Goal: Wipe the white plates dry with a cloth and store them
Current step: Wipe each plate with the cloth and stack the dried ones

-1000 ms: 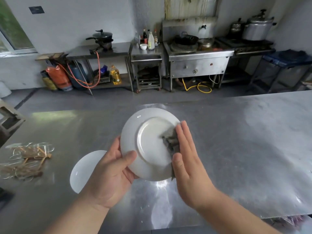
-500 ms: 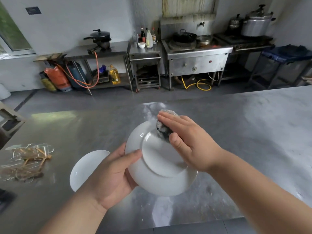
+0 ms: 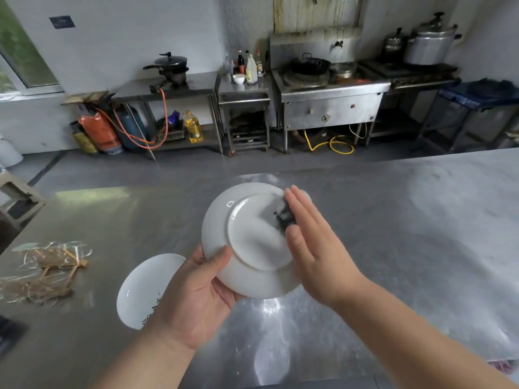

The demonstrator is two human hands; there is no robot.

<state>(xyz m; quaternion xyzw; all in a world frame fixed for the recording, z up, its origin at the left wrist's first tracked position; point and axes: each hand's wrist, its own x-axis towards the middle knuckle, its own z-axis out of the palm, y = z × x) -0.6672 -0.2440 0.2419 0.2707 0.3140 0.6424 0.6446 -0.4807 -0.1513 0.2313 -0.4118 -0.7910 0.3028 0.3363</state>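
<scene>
My left hand [image 3: 193,296] holds a white plate [image 3: 247,242] by its lower left rim, thumb on the rim, underside turned toward me, above the steel table [image 3: 407,234]. My right hand [image 3: 314,242] presses a small dark grey cloth [image 3: 283,216] against the plate's underside near its upper right, fingers straight and flat over the cloth. A second white plate [image 3: 146,287] with a small dark pattern lies flat on the table to the left, partly hidden behind my left hand.
A tangle of straw-coloured strands and wooden sticks [image 3: 45,270] lies at the table's left. Across the aisle stand steel counters, a wok stove [image 3: 323,88], gas cylinders [image 3: 101,133] and a large pot [image 3: 427,43].
My right hand slid the cloth from the plate's top edge down onto the underside, and its fingers flattened out. The plate tilted up more toward me in my left hand.
</scene>
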